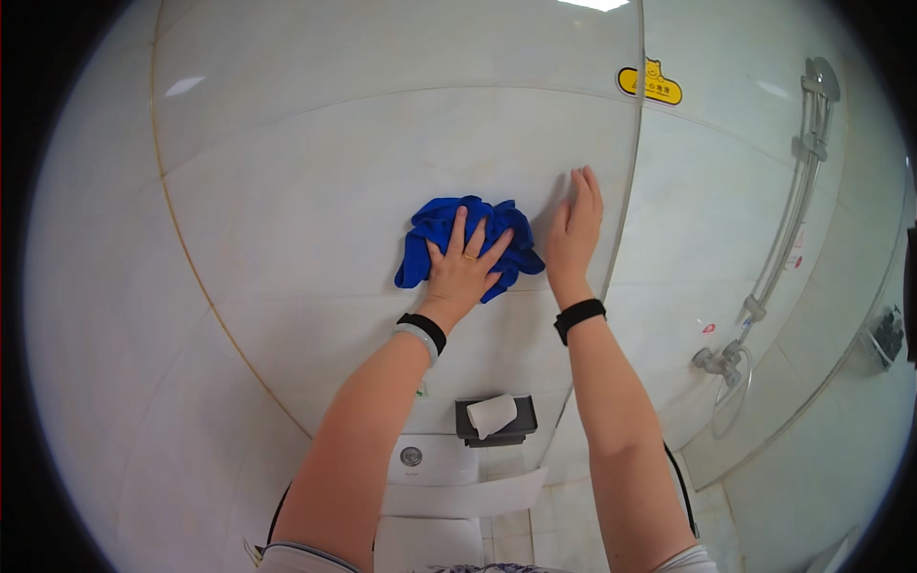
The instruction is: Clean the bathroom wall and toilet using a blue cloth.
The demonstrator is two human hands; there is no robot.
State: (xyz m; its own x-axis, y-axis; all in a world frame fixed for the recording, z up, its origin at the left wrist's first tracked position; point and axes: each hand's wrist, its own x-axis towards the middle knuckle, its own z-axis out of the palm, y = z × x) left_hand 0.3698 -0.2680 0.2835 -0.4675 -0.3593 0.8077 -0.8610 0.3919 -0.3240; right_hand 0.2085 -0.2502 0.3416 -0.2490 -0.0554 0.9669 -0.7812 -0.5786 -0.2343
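Observation:
A crumpled blue cloth (435,229) lies against the white tiled wall (315,191) in front of me. My left hand (462,265) holds it pressed there, its fingers spread over the folds and a ring on one of them. To the right of the cloth, my right hand (575,234) is held up edge-on by the wall, near the glass panel's edge (626,205). Its fingers are stretched out and nothing shows in them. Whether that hand touches the wall, I cannot tell.
Below my hands are a dark paper holder (525,417) with a white roll (492,415) and a white toilet (449,458). Past the glass, at right, hang a shower rail (798,205) and a mixer tap (723,365). A yellow sign (659,88) is stuck higher up.

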